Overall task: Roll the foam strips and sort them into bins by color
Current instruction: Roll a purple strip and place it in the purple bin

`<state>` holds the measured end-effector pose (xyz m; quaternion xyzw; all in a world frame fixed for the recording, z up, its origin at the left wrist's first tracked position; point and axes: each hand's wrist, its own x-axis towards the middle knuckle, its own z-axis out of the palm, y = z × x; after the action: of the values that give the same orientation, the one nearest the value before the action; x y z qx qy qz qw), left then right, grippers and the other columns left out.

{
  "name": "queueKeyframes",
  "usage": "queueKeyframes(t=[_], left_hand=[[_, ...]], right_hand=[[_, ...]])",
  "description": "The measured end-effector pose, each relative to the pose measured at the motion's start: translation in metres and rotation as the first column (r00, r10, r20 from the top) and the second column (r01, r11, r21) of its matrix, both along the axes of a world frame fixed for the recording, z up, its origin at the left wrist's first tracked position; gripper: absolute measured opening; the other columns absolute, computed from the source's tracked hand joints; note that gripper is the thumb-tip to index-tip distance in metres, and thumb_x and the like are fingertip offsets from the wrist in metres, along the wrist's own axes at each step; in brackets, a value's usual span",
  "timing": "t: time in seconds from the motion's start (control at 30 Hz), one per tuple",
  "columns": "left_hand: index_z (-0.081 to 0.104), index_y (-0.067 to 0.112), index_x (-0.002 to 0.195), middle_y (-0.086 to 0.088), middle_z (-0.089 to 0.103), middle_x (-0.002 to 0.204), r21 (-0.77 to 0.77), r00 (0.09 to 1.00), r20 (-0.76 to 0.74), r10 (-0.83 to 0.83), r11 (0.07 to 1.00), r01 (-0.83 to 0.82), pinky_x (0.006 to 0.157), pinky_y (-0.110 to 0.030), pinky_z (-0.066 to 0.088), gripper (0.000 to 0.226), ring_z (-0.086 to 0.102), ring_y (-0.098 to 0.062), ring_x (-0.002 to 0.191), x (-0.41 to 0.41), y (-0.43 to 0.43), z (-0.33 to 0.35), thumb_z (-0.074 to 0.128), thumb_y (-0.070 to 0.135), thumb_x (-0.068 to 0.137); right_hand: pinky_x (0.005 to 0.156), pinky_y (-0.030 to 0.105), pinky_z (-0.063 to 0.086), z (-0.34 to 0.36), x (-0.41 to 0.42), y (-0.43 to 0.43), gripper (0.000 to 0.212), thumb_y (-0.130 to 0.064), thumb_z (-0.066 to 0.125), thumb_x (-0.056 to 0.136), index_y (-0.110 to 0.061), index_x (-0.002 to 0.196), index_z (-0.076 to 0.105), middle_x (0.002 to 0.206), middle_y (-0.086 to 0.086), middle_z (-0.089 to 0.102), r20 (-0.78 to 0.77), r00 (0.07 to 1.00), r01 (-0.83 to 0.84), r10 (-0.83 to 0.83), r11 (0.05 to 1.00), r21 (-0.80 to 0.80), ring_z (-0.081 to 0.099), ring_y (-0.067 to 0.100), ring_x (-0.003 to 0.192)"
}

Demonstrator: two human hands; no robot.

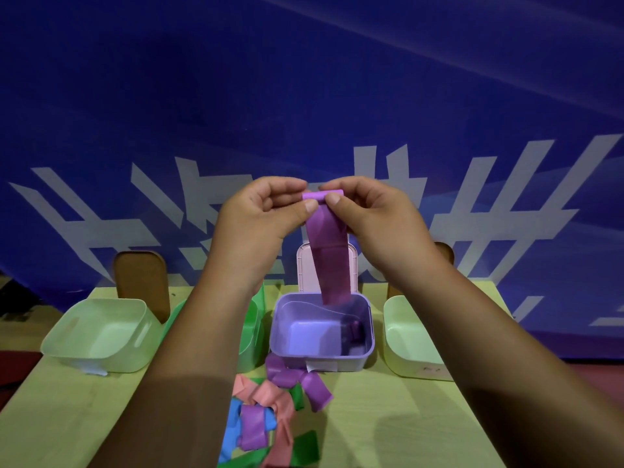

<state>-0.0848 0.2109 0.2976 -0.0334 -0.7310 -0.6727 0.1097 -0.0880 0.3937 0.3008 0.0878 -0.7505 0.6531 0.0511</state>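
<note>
1. we see a purple foam strip [329, 251] held up between both hands. its top end is curled into a small roll and the rest hangs straight down below the fingers.
2. the left hand [263, 214] pinches the roll's left end between thumb and curled fingers. the right hand [368, 211] pinches the right end the same way, and the two thumbs nearly meet.
3. below the hands, the strip's loose end lines up with the back rim of a purple bin [351, 363]; we cannot tell whether it touches. the bin holds one rolled purple strip [354, 332], below the right wrist.
4. a pink lid [304, 271] stands behind that bin, partly hidden by the hanging strip.
5. under the left forearm we make out a green bin [251, 336]. a pale green bin [101, 363] sits further out to the left, and a second pale bin [415, 366] lies under the right forearm.
6. between the forearms, nearer us than the hands, a pile of loose strips [270, 410] in purple, pink, blue and green lies on the wooden table [388, 417].
7. beyond the hands hangs a blue banner [304, 96] with white characters.
</note>
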Motion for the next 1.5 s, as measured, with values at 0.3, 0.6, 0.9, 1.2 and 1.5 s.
queueKeyframes(t=[0.3,0.6,0.9,1.2,1.5], left_hand=[[0.082,0.019,0.106,-0.008,0.082,0.098,0.016,1.0,0.03,0.002,1.0,-0.002,0.088,-0.044,0.065,0.008,0.081,-0.026,0.09,-0.009,0.005,-0.005,0.08,0.02,0.098],[0.082,0.029,0.102,-0.001,0.08,0.098,-0.027,0.999,-0.035,-0.007,1.0,0.006,0.09,-0.04,0.064,0.021,0.078,-0.02,0.096,-0.014,0.003,-0.01,0.084,0.011,0.093],[0.079,0.013,0.115,-0.008,0.083,0.105,0.07,0.995,0.089,-0.048,0.997,0.042,0.087,-0.036,0.064,0.017,0.081,-0.024,0.098,-0.016,0.006,-0.01,0.079,0.018,0.098],[0.081,0.019,0.111,-0.005,0.083,0.101,-0.016,0.997,0.078,-0.013,1.0,0.015,0.093,-0.047,0.065,0.014,0.082,-0.025,0.095,-0.018,0.006,-0.015,0.078,0.013,0.098],[0.079,0.018,0.118,-0.009,0.082,0.106,0.028,0.993,0.107,-0.054,0.998,0.051,0.1,-0.05,0.063,0.025,0.08,-0.029,0.102,-0.018,0.001,-0.02,0.08,0.007,0.096]], right_hand=[[0.092,0.049,0.062,-0.003,-0.005,0.002,0.015,-0.023,0.068,0.104,-0.036,0.109,0.075,0.102,-0.001,0.078,-0.039,0.999,0.015,-0.014,0.999,0.034,0.074,0.02,0.099],[0.092,0.044,0.063,-0.005,-0.013,0.001,0.013,-0.031,0.07,0.103,-0.029,0.113,0.078,0.099,-0.009,0.078,0.003,0.999,0.034,-0.034,0.999,0.015,0.075,0.012,0.096],[0.086,0.027,0.063,-0.005,-0.016,0.004,0.015,-0.018,0.071,0.102,-0.03,0.11,0.075,0.099,-0.013,0.075,-0.031,0.999,0.022,-0.021,1.0,0.022,0.072,0.004,0.095],[0.092,0.043,0.064,-0.014,-0.02,0.006,0.018,-0.028,0.076,0.098,-0.029,0.115,0.076,0.1,-0.008,0.078,0.057,0.998,0.006,-0.006,1.0,-0.011,0.076,0.011,0.097],[0.093,0.049,0.062,-0.019,-0.021,0.004,0.016,-0.028,0.074,0.1,-0.024,0.115,0.077,0.095,-0.002,0.08,0.087,0.996,0.02,-0.022,0.999,0.029,0.077,0.02,0.093]])
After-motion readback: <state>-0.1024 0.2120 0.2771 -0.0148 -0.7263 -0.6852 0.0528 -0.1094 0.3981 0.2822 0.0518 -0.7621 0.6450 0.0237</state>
